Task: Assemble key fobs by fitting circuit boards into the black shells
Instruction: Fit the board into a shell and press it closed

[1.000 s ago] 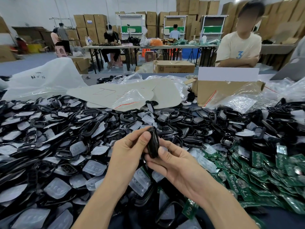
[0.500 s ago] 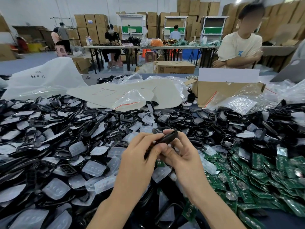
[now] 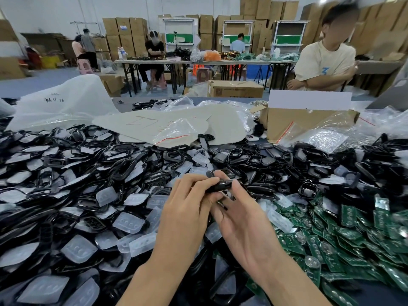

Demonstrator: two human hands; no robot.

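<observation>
Two-handed hold at centre, bare forearms converging from below.
Left grip (image 3: 185, 208) pinches black shell (image 3: 219, 186) from above; right grip (image 3: 245, 226), palm turned inward, clamps its other end with thumb.

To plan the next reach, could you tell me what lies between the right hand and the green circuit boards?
In the head view, translucent button pads lie between the right hand and the green circuit boards.

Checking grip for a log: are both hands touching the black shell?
Touching. The head view shows the left hand and right hand pinching the black shell between their fingertips.
</observation>
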